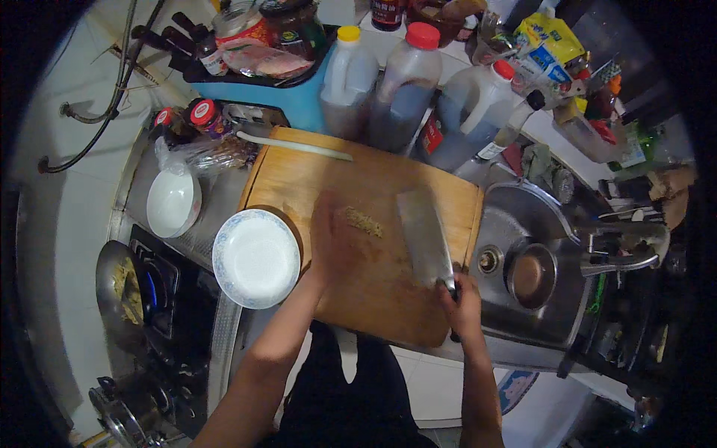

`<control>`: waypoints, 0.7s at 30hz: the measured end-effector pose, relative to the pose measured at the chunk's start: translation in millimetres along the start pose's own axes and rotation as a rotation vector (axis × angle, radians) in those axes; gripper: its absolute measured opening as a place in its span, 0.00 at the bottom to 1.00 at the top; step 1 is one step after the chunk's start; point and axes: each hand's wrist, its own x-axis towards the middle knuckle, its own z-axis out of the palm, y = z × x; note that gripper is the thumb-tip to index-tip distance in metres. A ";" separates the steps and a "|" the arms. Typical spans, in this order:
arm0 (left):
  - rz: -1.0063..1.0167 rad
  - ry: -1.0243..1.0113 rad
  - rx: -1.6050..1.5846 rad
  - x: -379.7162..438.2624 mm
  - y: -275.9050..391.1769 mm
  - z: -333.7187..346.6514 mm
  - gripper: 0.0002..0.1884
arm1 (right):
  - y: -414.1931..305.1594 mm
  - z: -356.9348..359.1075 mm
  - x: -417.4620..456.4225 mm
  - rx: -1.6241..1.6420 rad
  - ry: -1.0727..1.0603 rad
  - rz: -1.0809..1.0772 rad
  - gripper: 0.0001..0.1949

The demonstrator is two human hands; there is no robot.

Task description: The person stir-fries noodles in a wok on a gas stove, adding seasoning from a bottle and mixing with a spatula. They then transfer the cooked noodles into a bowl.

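Note:
My right hand (464, 305) grips the dark handle of a broad-bladed cleaver (425, 238), whose blade lies over the right part of a wooden cutting board (392, 302). Motion blurs my left hand (330, 238), which is stretched out edge-on above the board with nothing seen in it. Just right of its fingers is a small strip of minced pale food (364, 222), possibly garlic or ginger. A white plate with a blue patterned rim (256, 259) overlaps the board's left edge. Across the back left corner of the board lies a long pale stalk (294, 147).
Large plastic jugs (406, 84) of dark liquid line the back. To the right, a steel sink (538, 210) holds a small bowl (531, 277). At left are a white bowl (173, 203) and a wok (120, 288) with food, beside a blue burner flame (152, 291).

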 end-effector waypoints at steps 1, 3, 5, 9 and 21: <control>-0.017 -0.020 -0.026 0.6 -4.6 4.6 0.21 | 3.0 1.3 -9.8 0.116 -0.025 0.126 0.18; -0.056 -0.055 -0.074 -0.3 -14.7 9.0 0.21 | -1.4 5.0 -23.3 0.344 -0.084 0.378 0.18; -0.012 -0.096 -0.130 -0.3 -16.8 15.3 0.22 | -12.4 13.2 -24.4 0.183 -0.074 0.367 0.17; -0.014 -0.157 -0.128 3.5 -6.1 24.4 0.22 | -34.2 48.8 -14.9 0.071 -0.007 0.245 0.17; -0.101 -0.090 0.098 -3.5 -6.5 19.1 0.23 | -74.1 131.5 -14.8 0.508 -0.235 0.340 0.16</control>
